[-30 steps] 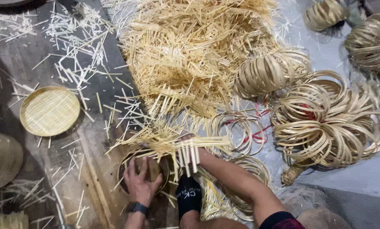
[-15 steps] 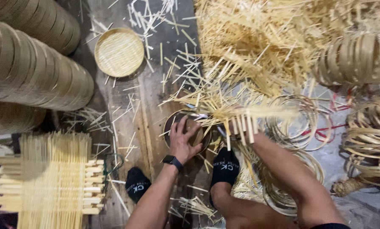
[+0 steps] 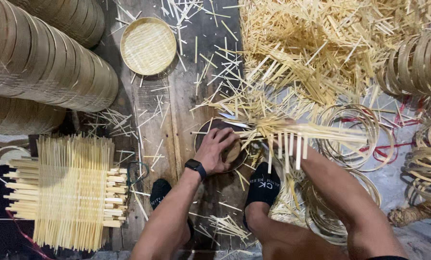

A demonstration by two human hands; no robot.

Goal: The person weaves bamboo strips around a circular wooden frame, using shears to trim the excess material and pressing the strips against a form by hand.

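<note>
My left hand (image 3: 216, 149), with a black watch on the wrist, presses flat on a dark round form (image 3: 203, 137) lying on the wooden floor. A loosely woven piece of pale bamboo strips (image 3: 292, 130) lies across the form's right side, its cut ends hanging down. My right forearm (image 3: 331, 183) reaches under this weave from the lower right, and the strips hide the hand. A thin pale blade-like strip (image 3: 232, 117) pokes out at the form's top edge. My feet in black socks (image 3: 263, 188) rest just below the form.
Tall stacks of round bamboo trays (image 3: 47, 62) fill the upper left, with a single shallow woven tray (image 3: 148, 45) beside them. A flat mat of strips (image 3: 76, 192) lies lower left. A heap of loose strips (image 3: 312, 48) and bamboo hoops (image 3: 355, 135) crowd the right.
The view has swung left and closer, bringing the tray stacks and the strip mat into sight. My left hand has shifted from the form's edge onto its top.
</note>
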